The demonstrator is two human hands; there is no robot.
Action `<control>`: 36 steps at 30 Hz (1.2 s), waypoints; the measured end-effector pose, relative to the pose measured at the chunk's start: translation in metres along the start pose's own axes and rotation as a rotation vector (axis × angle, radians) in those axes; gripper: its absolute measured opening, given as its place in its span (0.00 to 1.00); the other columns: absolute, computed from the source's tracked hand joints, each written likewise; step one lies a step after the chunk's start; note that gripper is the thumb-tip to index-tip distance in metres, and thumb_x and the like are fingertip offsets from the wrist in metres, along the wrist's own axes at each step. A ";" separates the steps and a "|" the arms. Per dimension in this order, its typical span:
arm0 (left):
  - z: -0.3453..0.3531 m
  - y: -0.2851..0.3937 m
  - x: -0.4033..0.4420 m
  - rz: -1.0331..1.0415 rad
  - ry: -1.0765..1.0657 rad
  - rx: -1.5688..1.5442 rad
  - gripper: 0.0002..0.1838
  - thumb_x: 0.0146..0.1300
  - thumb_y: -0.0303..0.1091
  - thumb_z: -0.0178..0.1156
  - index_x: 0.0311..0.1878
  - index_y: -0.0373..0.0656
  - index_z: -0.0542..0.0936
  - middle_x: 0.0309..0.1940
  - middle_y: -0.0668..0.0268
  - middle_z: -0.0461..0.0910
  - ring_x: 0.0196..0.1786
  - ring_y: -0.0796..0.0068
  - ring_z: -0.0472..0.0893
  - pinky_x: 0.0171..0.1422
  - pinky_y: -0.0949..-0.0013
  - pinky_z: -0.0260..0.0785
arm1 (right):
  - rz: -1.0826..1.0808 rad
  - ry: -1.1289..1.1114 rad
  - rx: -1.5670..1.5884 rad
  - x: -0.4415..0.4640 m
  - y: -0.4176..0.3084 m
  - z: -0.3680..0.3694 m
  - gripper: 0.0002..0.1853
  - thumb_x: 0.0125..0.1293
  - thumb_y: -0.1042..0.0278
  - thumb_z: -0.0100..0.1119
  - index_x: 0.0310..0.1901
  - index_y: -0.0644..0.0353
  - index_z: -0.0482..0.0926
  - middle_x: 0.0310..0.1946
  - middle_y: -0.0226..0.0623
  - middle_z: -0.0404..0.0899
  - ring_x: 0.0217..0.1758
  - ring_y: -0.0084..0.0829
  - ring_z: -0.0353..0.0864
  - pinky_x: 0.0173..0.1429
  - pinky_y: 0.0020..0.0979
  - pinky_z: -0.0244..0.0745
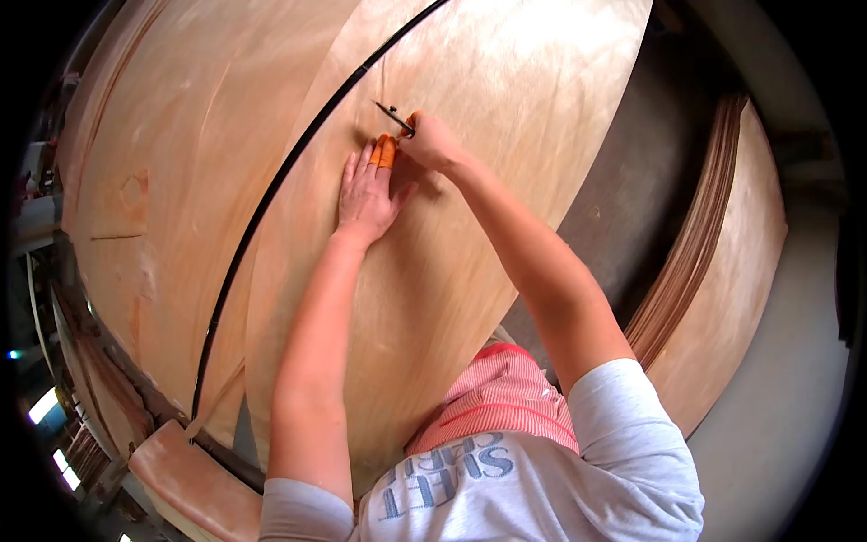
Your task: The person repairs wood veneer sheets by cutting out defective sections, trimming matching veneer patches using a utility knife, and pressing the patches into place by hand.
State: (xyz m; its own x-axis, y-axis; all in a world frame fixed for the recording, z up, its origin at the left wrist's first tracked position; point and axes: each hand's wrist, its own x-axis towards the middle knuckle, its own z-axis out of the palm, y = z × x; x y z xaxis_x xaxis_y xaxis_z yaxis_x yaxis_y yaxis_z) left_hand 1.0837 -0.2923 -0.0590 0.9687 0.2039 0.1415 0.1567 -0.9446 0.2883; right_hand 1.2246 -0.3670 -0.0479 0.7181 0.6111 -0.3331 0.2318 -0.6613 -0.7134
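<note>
My left hand (366, 197) lies flat on a pale wood veneer sheet (388, 298), fingers spread, with orange covers (383, 152) on two of its fingers. Just to the right, my right hand (432, 143) is closed around a slim dark knife-like tool (394, 117). The tool has a pointed end and a small knob, and it points up and left, low over the veneer. Whether its tip touches the sheet I cannot tell. Some orange also shows on a right-hand finger. The grip end is hidden in my fist.
A long black strip (271, 185) curves across the sheets left of my hands. More veneer (172, 208) with a knot and a dark crack lies beyond it. On the right stands a thick stack of sheets (722, 262). A reddish-brown board (194, 479) is at lower left.
</note>
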 end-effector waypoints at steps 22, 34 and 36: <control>-0.072 -0.069 -0.018 -0.180 0.249 -0.156 0.19 0.60 0.45 0.52 0.23 0.38 0.75 0.22 0.56 0.74 0.27 0.53 0.72 0.31 0.57 0.62 | 0.382 -0.095 0.749 -0.181 0.103 -0.046 0.10 0.65 0.66 0.46 0.41 0.60 0.74 0.18 0.26 0.74 0.16 0.12 0.59 0.20 0.17 0.51; -0.095 -0.162 -0.208 -0.628 0.031 0.409 0.19 0.61 0.43 0.53 0.46 0.36 0.73 0.52 0.55 0.71 0.53 0.55 0.71 0.54 0.61 0.65 | -0.673 0.287 -0.554 -0.075 0.037 0.010 0.19 0.57 0.74 0.42 0.52 0.61 0.70 0.59 0.38 0.65 0.66 0.35 0.54 0.66 0.33 0.51; -0.105 -0.160 -0.207 -0.595 0.034 0.440 0.16 0.59 0.41 0.55 0.42 0.38 0.74 0.46 0.57 0.75 0.48 0.57 0.74 0.49 0.62 0.68 | -0.631 0.215 -0.679 -0.074 0.037 0.016 0.20 0.59 0.72 0.39 0.53 0.64 0.69 0.59 0.39 0.64 0.68 0.34 0.51 0.69 0.34 0.44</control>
State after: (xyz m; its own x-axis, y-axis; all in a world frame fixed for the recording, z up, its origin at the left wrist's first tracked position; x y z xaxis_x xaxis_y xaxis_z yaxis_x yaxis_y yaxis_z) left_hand 0.8382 -0.1558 -0.0346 0.6903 0.7150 0.1109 0.7233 -0.6859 -0.0802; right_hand 1.1694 -0.4297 -0.0592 0.4197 0.8934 0.1603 0.9014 -0.3895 -0.1893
